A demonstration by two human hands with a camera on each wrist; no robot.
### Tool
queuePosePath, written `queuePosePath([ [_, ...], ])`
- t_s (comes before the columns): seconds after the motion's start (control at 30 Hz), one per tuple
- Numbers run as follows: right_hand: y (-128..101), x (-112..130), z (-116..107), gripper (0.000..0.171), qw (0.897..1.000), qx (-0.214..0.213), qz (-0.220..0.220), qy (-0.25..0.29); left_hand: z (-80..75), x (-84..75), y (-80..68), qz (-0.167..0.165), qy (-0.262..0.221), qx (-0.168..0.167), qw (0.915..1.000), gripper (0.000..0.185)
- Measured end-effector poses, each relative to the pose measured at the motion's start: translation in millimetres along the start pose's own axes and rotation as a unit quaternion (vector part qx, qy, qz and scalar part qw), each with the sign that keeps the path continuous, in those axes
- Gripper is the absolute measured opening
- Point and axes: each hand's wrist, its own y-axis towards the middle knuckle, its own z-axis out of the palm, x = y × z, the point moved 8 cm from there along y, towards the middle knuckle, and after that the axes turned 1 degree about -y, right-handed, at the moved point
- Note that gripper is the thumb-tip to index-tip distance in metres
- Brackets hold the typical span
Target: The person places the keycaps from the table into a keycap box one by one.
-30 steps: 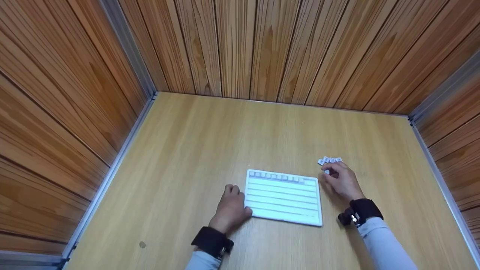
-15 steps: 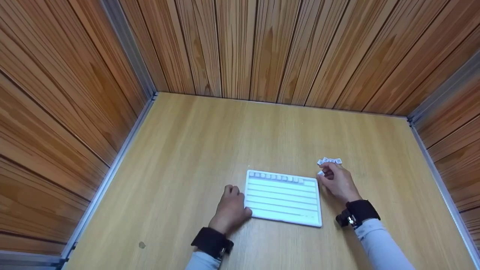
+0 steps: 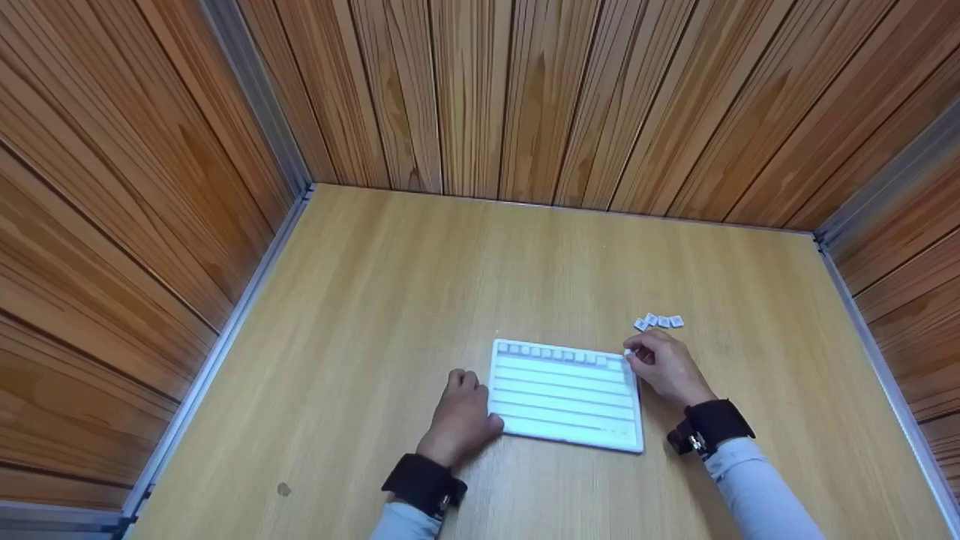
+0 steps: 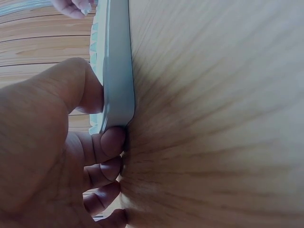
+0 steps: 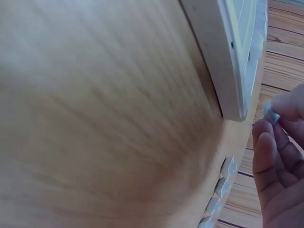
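Note:
A white slotted tray (image 3: 568, 405) lies flat on the wooden table, its far row filled with several small white keycap tiles (image 3: 551, 353). My left hand (image 3: 461, 416) holds the tray's left edge (image 4: 116, 85), thumb on top and fingers curled beside it. My right hand (image 3: 664, 367) pinches one small white tile (image 5: 270, 114) at the tray's far right corner (image 5: 235, 107). A short row of loose tiles (image 3: 659, 322) lies on the table just beyond that hand, seen also as loose tiles (image 5: 219, 190) in the right wrist view.
Wood-panelled walls close the table (image 3: 420, 285) in on the left, back and right, with metal strips (image 3: 874, 352) along the joints. A small dark mark (image 3: 284, 490) sits near the front left.
My right hand has moved left from the loose tiles to the tray's far right corner, carrying one tile. The left hand and the tray have stayed put.

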Motion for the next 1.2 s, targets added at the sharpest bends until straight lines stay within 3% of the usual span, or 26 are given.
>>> queuePosePath([
  [0.07,7.1,-54.9,19.5,0.020,0.999,0.040,0.011,-0.014,28.8,18.3,13.7,0.030,-0.019,0.012,0.9993,0.039],
  [0.13,9.5,-67.2,28.0,0.020,0.999,0.043,0.011,-0.019,35.2,22.8,17.8,0.032,-0.023,0.014,0.9991,0.040],
  [0.47,10.7,-64.9,43.6,0.022,0.992,0.078,0.073,-0.068,34.7,22.3,17.6,0.009,-0.017,0.014,0.9997,0.042],
  [0.73,13.8,-61.5,47.7,0.016,0.996,0.050,0.020,-0.074,34.6,23.2,18.0,0.004,-0.020,0.019,0.9996,0.039],
  [1.2,12.8,-63.2,51.7,0.017,0.992,0.080,0.055,-0.083,35.7,24.1,18.3,-0.003,-0.023,0.025,0.9994,0.043],
])
